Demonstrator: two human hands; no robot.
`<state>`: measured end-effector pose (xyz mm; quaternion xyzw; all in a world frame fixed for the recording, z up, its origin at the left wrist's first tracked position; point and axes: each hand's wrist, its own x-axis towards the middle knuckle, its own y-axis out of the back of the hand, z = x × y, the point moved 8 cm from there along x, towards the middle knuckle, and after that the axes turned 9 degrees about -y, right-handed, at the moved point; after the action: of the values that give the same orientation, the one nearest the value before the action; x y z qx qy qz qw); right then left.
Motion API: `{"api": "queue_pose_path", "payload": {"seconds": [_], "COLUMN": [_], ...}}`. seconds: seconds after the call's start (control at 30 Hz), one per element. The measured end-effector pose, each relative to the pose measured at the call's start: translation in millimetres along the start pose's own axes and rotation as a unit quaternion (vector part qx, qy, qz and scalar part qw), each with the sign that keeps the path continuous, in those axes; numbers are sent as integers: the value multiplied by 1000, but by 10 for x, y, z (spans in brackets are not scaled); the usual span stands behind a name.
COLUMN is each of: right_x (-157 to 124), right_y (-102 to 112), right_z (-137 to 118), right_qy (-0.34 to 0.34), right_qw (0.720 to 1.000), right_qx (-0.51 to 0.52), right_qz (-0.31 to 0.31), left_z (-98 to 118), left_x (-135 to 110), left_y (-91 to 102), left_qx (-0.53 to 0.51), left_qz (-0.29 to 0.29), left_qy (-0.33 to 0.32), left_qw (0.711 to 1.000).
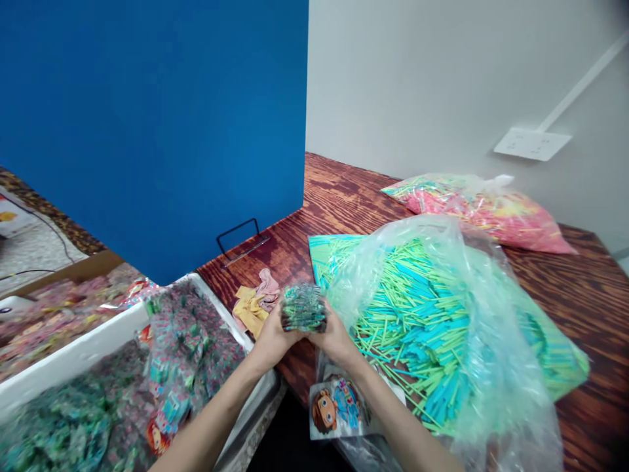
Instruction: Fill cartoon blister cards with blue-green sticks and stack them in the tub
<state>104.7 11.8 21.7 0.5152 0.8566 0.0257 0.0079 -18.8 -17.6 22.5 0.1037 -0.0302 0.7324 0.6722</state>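
Note:
Between my left hand and my right hand is a thick bundle of green-and-dark patterned plastic packets, slightly blurred. My fingers close on it from both sides, above the wooden table's front edge. Just left of it lies a crumpled yellow and pink cloth. To the right, an open clear plastic bag spills many thin green and blue paper-like sticks. Under my right forearm sits a printed packet with a cartoon figure.
A white foam box at the left holds piles of patterned wrappers. Behind it stands a cardboard box of pinkish wrappers. A large blue panel rises at the back left. A filled bag of pink and yellow sticks lies by the wall.

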Motion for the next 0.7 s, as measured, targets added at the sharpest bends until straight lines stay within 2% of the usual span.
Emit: {"api": "queue_pose_path", "payload": {"seconds": [0.1,0.27,0.43,0.5,0.57,0.63,0.7], "right_x": [0,38,69,64,46,15,-31], "right_y": [-11,-43,-56,-31,-42,-78,-199], "right_z": [-58,141,220,215,134,-14,-202], "right_qy": [0,-16,-20,-39,-32,-9,24], "right_qw": [1000,1000,1000,999,998,997,991], "right_qx": [-25,-18,-12,-26,-44,-79,-133], "right_qz": [-11,9,5,19,18,15,-17], "left_z": [61,-175,-262,-211,-71,127,320], "left_x": [-7,-88,-84,-66,-38,-30,-83], "left_y": [-31,3,-53,-76,-84,-28,94], "left_qx": [-15,-63,-103,-120,-147,-166,-189], "left_qz": [6,49,47,56,56,56,60], "left_qy": [7,75,75,77,59,28,1], "left_qw": [1000,994,991,988,986,984,980]}}
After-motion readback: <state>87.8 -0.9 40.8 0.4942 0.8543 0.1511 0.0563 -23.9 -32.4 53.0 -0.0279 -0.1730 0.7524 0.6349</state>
